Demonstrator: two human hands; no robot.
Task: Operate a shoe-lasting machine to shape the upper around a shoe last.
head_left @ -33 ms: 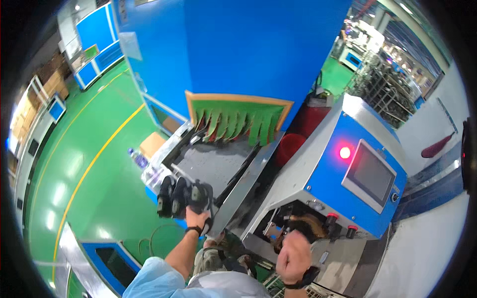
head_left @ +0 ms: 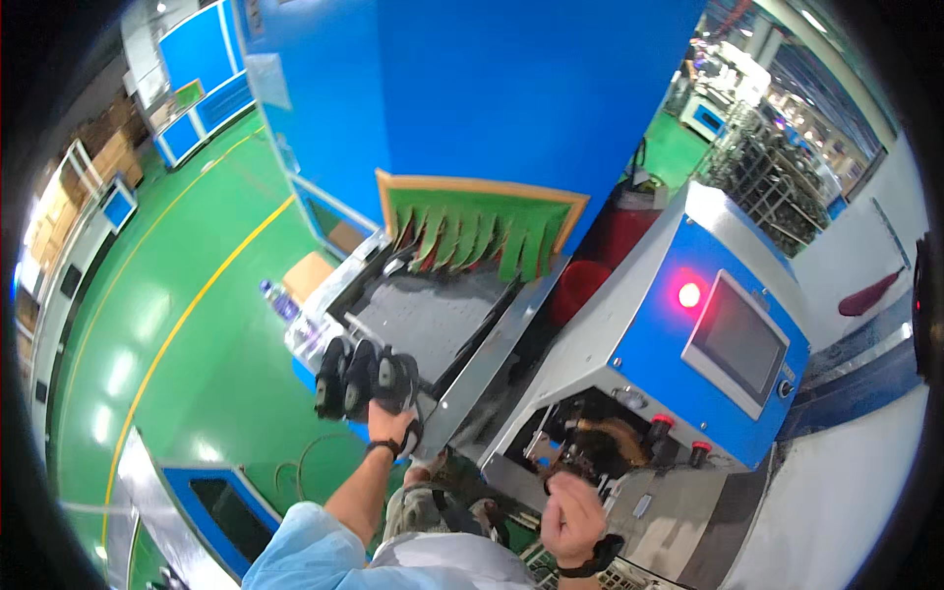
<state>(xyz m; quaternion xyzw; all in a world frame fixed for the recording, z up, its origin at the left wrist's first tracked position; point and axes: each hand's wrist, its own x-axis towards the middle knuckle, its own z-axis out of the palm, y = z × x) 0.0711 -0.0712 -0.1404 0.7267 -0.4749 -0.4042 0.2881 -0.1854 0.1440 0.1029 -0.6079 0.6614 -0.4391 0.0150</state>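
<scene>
At the near left corner of the belt (head_left: 423, 315), grip the black shoes (head_left: 364, 379) firmly with the left hand (head_left: 391, 425), as shown now: fingers closed round the bunch from below, shoes side by side and upright, just off the belt's left edge and not yet on it. Judging by that hold, best to support the bunch from underneath so that none slips out toward the green floor left of the belt. Lift clear of the belt's steel side rail before moving across. Set down on the bare grey stretch short of the green curtain (head_left: 472, 236) at the belt's far end, spaced apart and not stacked.

Right of the belt, at the dark opening low in the front of the blue machine (head_left: 649, 354), mind the right hand (head_left: 573, 519): fingers curled, raised just before a dark piece (head_left: 595, 447) inside. Cannot tell whether it grips anything. Avoid pushing fingers deeper while the red lamp (head_left: 689, 294) glows beside the screen (head_left: 737, 342), further right of the belt. Probably wise to work one hand at a time and look at whichever is moving.

Watch also for the bottle (head_left: 278, 300) standing left of the belt, beyond the shoes.
</scene>
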